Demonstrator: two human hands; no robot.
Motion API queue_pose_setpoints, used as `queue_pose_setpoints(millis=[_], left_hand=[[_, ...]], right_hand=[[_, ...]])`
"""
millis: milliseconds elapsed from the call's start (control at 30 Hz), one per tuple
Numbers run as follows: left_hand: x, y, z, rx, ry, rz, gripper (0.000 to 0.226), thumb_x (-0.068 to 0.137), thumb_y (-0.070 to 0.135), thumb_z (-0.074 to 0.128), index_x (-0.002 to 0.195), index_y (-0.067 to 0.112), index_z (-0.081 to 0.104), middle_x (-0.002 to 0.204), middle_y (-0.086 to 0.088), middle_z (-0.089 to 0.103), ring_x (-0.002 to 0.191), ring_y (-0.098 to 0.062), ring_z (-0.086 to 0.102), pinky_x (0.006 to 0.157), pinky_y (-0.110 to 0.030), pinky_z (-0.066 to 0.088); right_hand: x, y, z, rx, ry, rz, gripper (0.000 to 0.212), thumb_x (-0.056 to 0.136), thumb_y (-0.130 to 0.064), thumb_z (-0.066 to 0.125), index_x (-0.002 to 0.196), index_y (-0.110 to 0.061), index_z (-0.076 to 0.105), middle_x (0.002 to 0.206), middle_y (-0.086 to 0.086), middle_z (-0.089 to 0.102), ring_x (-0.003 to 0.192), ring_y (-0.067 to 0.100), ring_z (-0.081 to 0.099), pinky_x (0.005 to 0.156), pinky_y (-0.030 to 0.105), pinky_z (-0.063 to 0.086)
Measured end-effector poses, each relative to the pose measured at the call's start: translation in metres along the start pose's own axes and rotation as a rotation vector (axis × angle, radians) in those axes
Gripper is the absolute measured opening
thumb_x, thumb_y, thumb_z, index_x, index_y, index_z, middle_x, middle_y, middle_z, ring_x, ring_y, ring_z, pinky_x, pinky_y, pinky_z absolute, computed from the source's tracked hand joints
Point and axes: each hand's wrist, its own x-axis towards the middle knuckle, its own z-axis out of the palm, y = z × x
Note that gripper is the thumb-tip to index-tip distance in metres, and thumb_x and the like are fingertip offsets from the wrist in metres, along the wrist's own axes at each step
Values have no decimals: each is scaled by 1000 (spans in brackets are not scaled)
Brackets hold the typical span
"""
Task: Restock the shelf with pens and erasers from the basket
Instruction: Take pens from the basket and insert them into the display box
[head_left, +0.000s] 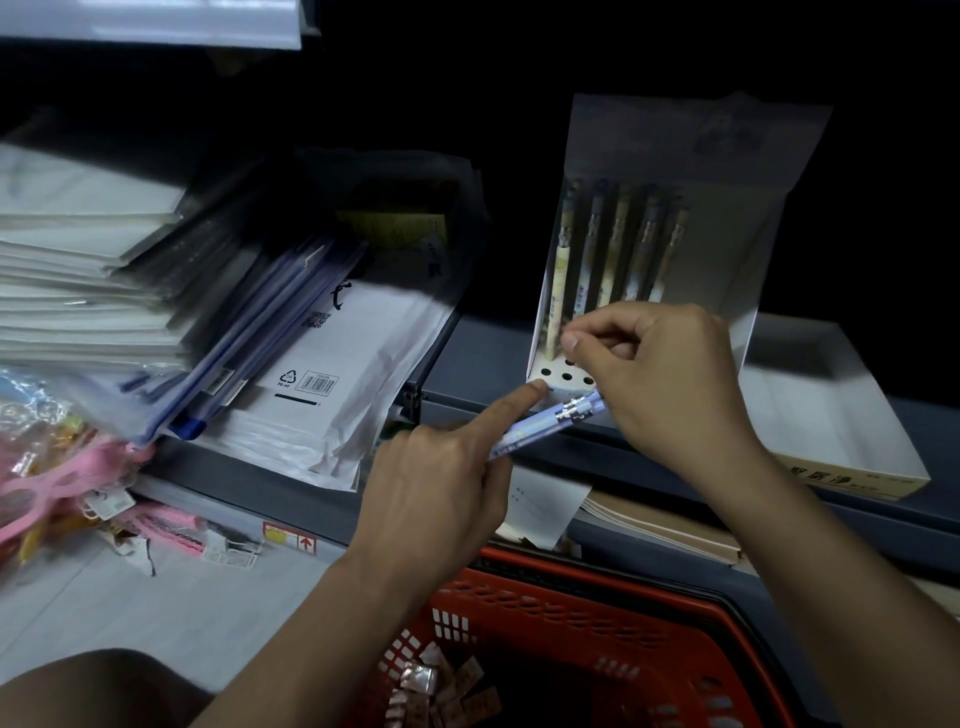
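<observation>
The left hand (436, 483) grips a pale-blue plastic pen (545, 421), its long axis pointing to two o'clock toward the white cardboard display stand (566, 384). The right hand (660, 374), nearer, pinches a standing pen there.

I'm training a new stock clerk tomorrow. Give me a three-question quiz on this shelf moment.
1. True or false: the left hand holds a blue pen.
2. How many pens already stand in the white display box?
3. Where are the small wrapped erasers? A) on the shelf B) in the red basket C) in the right hand

Key:
1. True; its index finger points at the empty holes.
2. Five.
3. B.
</observation>
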Motion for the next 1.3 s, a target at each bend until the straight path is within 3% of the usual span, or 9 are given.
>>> queue_pose_setpoints(millis=[133, 233, 333, 467, 533, 767, 933, 1100, 1300], left_hand=[[0, 4, 0, -154, 50, -81, 46, 98, 26, 49, 140, 42, 58, 49, 10, 40, 39, -13, 43, 41, -24, 35], [2, 11, 3, -566, 54, -180, 9, 106, 30, 54, 113, 31, 61, 59, 2, 49, 47, -9, 43, 45, -39, 40], [5, 18, -1, -890, 47, -238, 15, 109, 35, 50, 103, 22, 53, 68, -8, 41, 57, -22, 37, 51, -48, 36], [11, 24, -1, -1146, 78, -258, 30, 110, 29, 47, 102, 1, 45, 65, 5, 35, 52, -11, 27, 45, -23, 29], [14, 28, -1, -1206, 91, -268, 30, 108, 26, 44, 108, -5, 48, 61, 4, 35, 47, -8, 27, 43, -17, 29], [17, 34, 0, -1285, 96, -301, 27, 111, 21, 41, 114, 8, 64, 58, -9, 40, 41, -14, 31, 39, -24, 27], [16, 37, 3, -1330, 86, -259, 32, 109, 25, 43, 123, 5, 63, 60, -24, 53, 38, -23, 45, 42, -33, 44], [15, 38, 5, -1386, 41, -266, 31, 108, 27, 46, 121, 7, 65, 70, -40, 55, 44, -31, 55, 47, -34, 53], [14, 41, 2, -1420, 9, -296, 30, 106, 26, 45, 120, 8, 64, 80, -44, 56, 52, -35, 58, 49, -36, 56]], right_hand=[[-4, 1, -6, 116, 22, 50, 8, 93, -21, 76, 89, -27, 81, 68, -14, 73, 63, 9, 70, 70, 43, 63], [-10, -2, -10, 152, 57, 46, 9, 94, -21, 76, 88, -26, 80, 65, -9, 72, 58, 11, 69, 68, 42, 63], [-17, -5, -12, 150, 64, 15, 11, 93, -19, 76, 86, -27, 79, 62, -2, 70, 57, 17, 67, 68, 40, 63], [-29, -8, -11, 137, 23, -10, 12, 92, -18, 76, 85, -26, 79, 64, -5, 70, 56, 13, 62, 60, 35, 58], [-35, -9, -10, 126, -8, -14, 12, 92, -19, 76, 85, -28, 78, 65, -8, 69, 56, 9, 61, 59, 30, 55], [-54, -15, -5, 159, -128, 9, 11, 94, -20, 74, 85, -25, 77, 53, -10, 60, 45, 4, 49, 51, 19, 42], [-58, -19, -4, 234, -203, 22, 12, 98, -18, 70, 90, -24, 76, 69, -7, 71, 47, 7, 58, 58, 24, 46], [-59, -20, -7, 331, -260, 58, 11, 99, -10, 68, 95, -16, 76, 46, -12, 58, 34, 4, 51, 51, 9, 40], [-57, -22, -9, 392, -292, 122, 8, 98, -10, 69, 95, -15, 75, 39, -6, 54, 34, 3, 46, 46, 12, 40]])
